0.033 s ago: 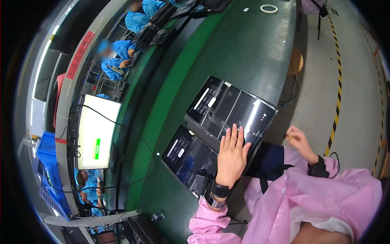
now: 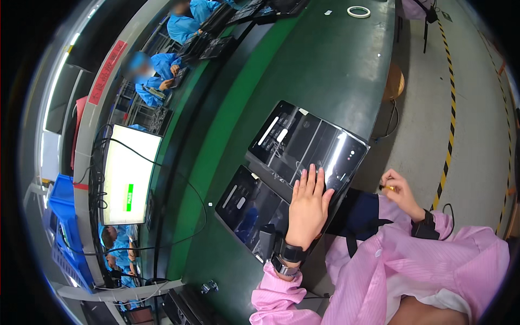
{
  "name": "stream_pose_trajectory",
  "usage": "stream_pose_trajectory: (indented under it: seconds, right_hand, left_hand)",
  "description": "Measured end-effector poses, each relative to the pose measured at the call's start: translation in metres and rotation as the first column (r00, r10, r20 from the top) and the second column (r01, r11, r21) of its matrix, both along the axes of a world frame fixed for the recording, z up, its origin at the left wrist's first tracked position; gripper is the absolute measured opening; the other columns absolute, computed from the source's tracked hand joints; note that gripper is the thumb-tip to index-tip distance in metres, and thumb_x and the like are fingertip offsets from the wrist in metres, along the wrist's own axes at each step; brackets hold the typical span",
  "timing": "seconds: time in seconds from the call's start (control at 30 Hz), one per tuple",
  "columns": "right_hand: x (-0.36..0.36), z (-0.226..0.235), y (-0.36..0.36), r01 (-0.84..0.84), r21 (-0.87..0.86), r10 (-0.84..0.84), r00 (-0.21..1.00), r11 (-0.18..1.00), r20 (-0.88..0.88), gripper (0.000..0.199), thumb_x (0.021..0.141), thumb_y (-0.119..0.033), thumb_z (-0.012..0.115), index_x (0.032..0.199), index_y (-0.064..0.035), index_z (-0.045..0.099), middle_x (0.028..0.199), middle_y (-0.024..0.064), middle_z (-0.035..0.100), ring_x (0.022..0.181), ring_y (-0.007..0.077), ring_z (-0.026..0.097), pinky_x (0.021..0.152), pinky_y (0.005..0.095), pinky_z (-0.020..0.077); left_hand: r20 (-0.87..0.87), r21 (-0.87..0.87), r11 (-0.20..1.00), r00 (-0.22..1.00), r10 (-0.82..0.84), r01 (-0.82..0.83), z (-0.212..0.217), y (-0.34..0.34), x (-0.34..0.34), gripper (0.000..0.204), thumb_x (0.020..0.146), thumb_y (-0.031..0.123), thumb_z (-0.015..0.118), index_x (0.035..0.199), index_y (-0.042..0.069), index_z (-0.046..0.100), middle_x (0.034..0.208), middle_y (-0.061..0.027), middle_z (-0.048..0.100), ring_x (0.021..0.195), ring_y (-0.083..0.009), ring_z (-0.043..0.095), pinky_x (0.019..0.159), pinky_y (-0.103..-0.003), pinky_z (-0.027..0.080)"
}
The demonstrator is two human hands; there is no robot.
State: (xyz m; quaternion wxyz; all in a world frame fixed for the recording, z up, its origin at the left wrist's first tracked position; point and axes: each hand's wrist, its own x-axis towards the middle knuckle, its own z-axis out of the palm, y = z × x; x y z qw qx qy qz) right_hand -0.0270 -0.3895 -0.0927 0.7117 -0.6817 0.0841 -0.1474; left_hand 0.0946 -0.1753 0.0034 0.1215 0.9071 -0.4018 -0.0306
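Observation:
Two flat, glossy black devices lie side by side on the green workbench (image 2: 325, 59). My left hand (image 2: 309, 203) rests flat, fingers together, on the near edge of the larger device (image 2: 303, 141). The smaller device (image 2: 246, 208) lies just to its left. A black band (image 2: 290, 253) circles my left wrist. My right hand (image 2: 402, 190) hovers off the bench edge above my lap, its fingers pinched on a small yellow object (image 2: 389, 188). Both my sleeves are pink.
A lit monitor (image 2: 130, 176) with cables stands at the left behind the bench. A roll of tape (image 2: 358, 11) lies far up the bench. A round stool (image 2: 394, 84) stands by the bench on the grey floor beside yellow-black tape (image 2: 452, 108). People in blue coats (image 2: 157, 70) work opposite.

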Motion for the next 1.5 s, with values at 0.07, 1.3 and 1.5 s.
stream_pose_trajectory:
  seconds: [0.07,1.3,1.5]
  right_hand:
    - [-0.006,0.003,0.007,-0.085,-0.095,0.101,0.977,0.992,0.186,0.018,0.072,0.000,0.058,0.060,0.0023,0.045,0.083,0.0079,0.059,0.080,0.0182,0.059,0.069,0.0275,0.0433]
    - [0.082,0.033,-0.019,0.276,-0.053,-0.265,0.952,0.960,0.155,0.028,0.095,-0.019,0.048,0.072,-0.0020,0.046,0.055,0.0003,0.037,0.053,0.0068,0.033,0.049,0.0267,0.0279]
    - [0.135,0.025,0.015,0.218,-0.405,-0.143,0.968,0.888,0.206,0.021,0.091,-0.017,0.053,0.074,-0.0036,0.053,0.052,0.0099,0.048,0.043,0.0232,0.047,0.045,0.0355,0.0343]
  left_hand:
    - [-0.010,-0.001,1.000,1.000,-0.020,0.020,0.005,0.004,-0.001,0.048,0.096,0.026,0.043,0.136,0.000,0.038,0.141,-0.0219,0.036,0.132,-0.0371,0.032,0.107,-0.046,0.028]
    - [0.374,0.090,0.987,0.923,0.088,-0.131,-0.032,0.009,0.041,0.065,0.087,0.043,0.056,0.140,0.011,0.036,0.146,-0.0126,0.032,0.133,-0.0364,0.031,0.102,-0.058,0.027]
    - [0.420,0.019,0.993,0.902,0.097,-0.116,-0.037,0.032,0.178,0.066,0.088,0.041,0.055,0.142,0.010,0.032,0.147,-0.0129,0.030,0.135,-0.0364,0.027,0.104,-0.057,0.026]
